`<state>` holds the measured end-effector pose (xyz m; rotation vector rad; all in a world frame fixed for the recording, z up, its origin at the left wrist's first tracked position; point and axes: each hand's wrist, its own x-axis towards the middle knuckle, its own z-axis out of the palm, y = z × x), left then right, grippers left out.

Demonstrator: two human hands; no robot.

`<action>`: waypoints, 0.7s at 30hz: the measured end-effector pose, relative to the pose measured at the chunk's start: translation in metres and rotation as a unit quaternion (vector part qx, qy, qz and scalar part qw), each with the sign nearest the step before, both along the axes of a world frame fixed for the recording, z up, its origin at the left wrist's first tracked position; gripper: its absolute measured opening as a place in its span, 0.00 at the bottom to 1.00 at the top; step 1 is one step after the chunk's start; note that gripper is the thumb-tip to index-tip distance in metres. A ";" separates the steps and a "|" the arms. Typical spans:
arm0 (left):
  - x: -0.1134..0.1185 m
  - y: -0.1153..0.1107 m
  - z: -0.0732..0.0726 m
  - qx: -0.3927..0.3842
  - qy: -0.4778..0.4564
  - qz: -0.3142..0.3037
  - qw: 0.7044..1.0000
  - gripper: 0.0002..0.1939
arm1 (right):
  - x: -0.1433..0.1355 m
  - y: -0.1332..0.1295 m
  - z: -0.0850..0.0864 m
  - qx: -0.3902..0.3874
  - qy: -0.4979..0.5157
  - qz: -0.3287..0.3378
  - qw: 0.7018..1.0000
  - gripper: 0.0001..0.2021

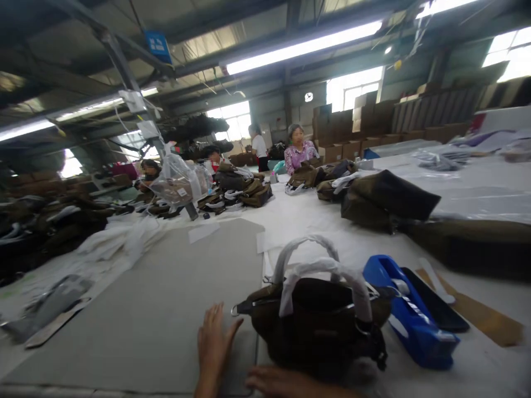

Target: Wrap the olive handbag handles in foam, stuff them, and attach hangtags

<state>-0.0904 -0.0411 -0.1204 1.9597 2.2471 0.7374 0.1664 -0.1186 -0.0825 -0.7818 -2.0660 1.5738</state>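
Observation:
A dark olive-brown handbag (315, 337) stands upright at the table's near side, its two handles (290, 265) wrapped in white paper. Just left of the bag, my left hand (213, 340) is open, fingers stretched forward and thumb apart, with nothing in it. Low in front of the bag lies my right hand (277, 380), its fingers pointing left and empty as far as they show. The bottom edge of the picture cuts off part of it. Whether either hand touches the bag, I cannot tell.
Right of the bag are a blue tape dispenser (415, 320), a black flat object (440, 304) and brown card (481, 312). A grey board (166, 298) covers the left of the table. More bags (385, 202) lie beyond. Several people, including one in a patterned top (299, 155), are farther back.

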 end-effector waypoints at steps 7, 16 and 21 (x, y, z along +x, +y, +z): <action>-0.012 -0.006 -0.029 -0.144 0.061 0.037 0.987 0.35 | -0.034 0.004 -0.024 -0.021 -0.025 -0.059 0.998 0.38; -0.025 0.002 -0.021 -0.081 0.011 0.031 0.996 0.16 | -0.071 0.014 -0.054 -0.088 0.118 -0.165 0.975 0.41; -0.046 0.008 -0.003 -0.054 -0.030 0.053 0.997 0.17 | -0.096 0.029 -0.065 -0.167 0.202 -0.248 0.933 0.52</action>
